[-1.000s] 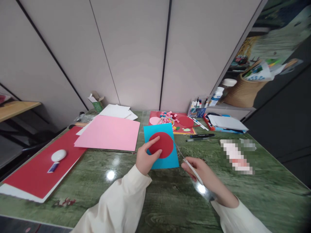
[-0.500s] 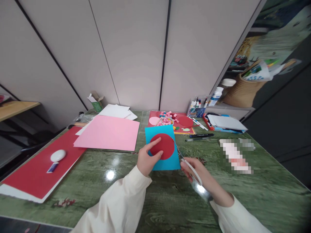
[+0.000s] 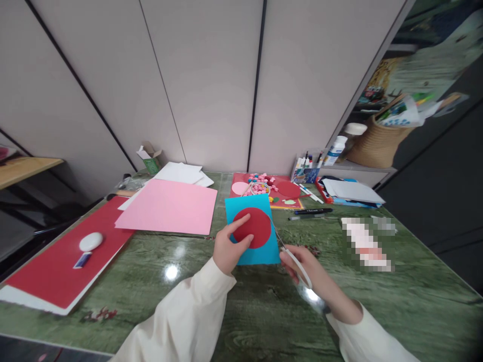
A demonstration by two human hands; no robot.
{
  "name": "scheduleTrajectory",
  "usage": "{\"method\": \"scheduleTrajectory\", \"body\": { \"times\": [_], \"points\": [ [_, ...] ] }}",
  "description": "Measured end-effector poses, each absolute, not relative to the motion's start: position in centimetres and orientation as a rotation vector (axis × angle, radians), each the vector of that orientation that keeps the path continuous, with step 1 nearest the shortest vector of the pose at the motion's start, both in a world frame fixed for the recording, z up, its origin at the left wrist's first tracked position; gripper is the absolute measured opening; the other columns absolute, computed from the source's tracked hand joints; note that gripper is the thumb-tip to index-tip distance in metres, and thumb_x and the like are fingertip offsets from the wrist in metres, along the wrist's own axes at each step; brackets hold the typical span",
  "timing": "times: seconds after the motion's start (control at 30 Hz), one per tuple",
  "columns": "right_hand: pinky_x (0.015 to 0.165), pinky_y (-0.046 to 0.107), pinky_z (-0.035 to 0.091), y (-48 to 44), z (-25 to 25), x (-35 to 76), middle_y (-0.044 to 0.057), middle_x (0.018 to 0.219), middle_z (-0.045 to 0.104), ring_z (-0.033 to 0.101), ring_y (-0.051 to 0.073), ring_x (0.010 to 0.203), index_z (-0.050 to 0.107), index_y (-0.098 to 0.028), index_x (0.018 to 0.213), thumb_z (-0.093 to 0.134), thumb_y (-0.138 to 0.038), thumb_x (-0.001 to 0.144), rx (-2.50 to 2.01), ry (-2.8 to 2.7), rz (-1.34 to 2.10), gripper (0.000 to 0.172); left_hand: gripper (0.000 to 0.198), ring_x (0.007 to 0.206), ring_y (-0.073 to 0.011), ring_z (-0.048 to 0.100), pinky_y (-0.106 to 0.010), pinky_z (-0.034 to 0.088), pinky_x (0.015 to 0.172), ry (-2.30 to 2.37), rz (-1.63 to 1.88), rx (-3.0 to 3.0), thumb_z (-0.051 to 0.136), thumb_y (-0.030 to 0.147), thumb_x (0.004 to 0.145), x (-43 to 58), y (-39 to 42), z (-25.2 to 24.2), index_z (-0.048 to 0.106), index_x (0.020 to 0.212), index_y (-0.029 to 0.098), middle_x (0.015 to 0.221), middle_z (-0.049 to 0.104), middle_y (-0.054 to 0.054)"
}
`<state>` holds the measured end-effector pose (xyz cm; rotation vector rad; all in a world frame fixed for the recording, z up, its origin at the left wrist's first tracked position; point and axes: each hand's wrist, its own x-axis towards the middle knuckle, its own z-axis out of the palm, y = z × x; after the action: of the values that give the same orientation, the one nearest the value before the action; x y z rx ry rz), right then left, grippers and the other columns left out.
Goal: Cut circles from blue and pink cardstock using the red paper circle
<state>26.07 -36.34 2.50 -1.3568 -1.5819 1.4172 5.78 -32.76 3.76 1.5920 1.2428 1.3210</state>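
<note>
My left hand (image 3: 229, 246) grips a sheet of blue paper (image 3: 253, 255) together with a red paper circle (image 3: 260, 229) that lies flat on it. The thumb and index finger rest on the circle; the other fingers are hidden behind the sheet. In my right hand (image 3: 302, 264) is a pair of white-handled scissors (image 3: 300, 265). Their blades are at the right part of the blue sheet, with the tip close to the circle's upper right rim. How far the blades are apart cannot be made out.
Pink paper (image 3: 169, 206) and red paper (image 3: 56, 274) with a white oval object (image 3: 91, 242) lie left. Behind the sheet, a red mat (image 3: 245, 177) carries pink beads and paper shapes. Pens (image 3: 313, 211) lie right of it, near a marker box (image 3: 305, 171). The green table (image 3: 271, 322) spreads in front.
Almost nothing differs. The scissor handles in my right hand have shifted very slightly left; my left hand and the paper stay in place.
</note>
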Motion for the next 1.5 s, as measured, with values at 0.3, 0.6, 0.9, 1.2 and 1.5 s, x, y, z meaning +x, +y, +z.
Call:
{"method": "scheduleTrajectory", "body": {
  "times": [0.3,0.6,0.9,1.2,1.5],
  "points": [
    [0.036,0.019,0.027,-36.4,2.2,25.9,-0.007,0.045,0.038,0.036,0.007,0.037,0.037,-0.019,0.059,0.045,-0.054,0.081,-1.377,-1.609,1.377,0.041,0.046,0.105,-0.0218,0.056,-0.032,0.044,0.092,1.262,1.322,1.578,0.063,0.019,0.068,5.9,-32.9,3.8,0.059,0.114,0.019,0.115,0.062,-0.005],
    [0.036,0.02,0.027,-36.4,2.3,25.7,-0.007,0.044,0.037,0.035,0.007,0.037,0.037,-0.02,0.06,0.045,-0.055,0.08,-1.386,-1.586,1.378,0.042,0.047,0.107,-0.022,0.055,-0.034,0.042,0.095,1.275,1.32,1.55,0.063,0.019,0.068,6.1,-33.1,4.1,0.058,0.114,0.019,0.117,0.06,-0.005],
    [0.035,0.019,0.029,-36.3,2.5,25.8,-0.008,0.045,0.035,0.033,0.006,0.037,0.035,-0.02,0.059,0.047,-0.055,0.079,-1.386,-1.58,1.383,0.042,0.046,0.105,-0.0216,0.056,-0.032,0.044,0.092,1.268,1.32,1.568,0.062,0.018,0.069,6.0,-33.0,4.0,0.058,0.115,0.018,0.115,0.061,-0.006],
    [0.035,0.019,0.029,-36.4,2.5,26.1,-0.007,0.046,0.037,0.034,0.006,0.037,0.038,-0.019,0.059,0.047,-0.057,0.077,-1.378,-1.587,1.414,0.043,0.041,0.105,-0.0216,0.056,-0.032,0.043,0.093,1.254,1.313,1.634,0.061,0.016,0.068,5.6,-32.9,4.6,0.062,0.109,0.019,0.113,0.062,-0.005],
    [0.04,0.02,0.032,-36.5,3.3,26.4,-0.006,0.05,0.036,0.038,0.008,0.042,0.041,-0.019,0.064,0.046,-0.056,0.078,-1.324,-1.635,1.381,0.041,0.043,0.107,-0.0234,0.055,-0.033,0.045,0.091,1.197,1.24,1.636,0.061,0.015,0.067,5.7,-33.2,5.2,0.061,0.11,0.018,0.111,0.064,-0.006]
  ]
}}
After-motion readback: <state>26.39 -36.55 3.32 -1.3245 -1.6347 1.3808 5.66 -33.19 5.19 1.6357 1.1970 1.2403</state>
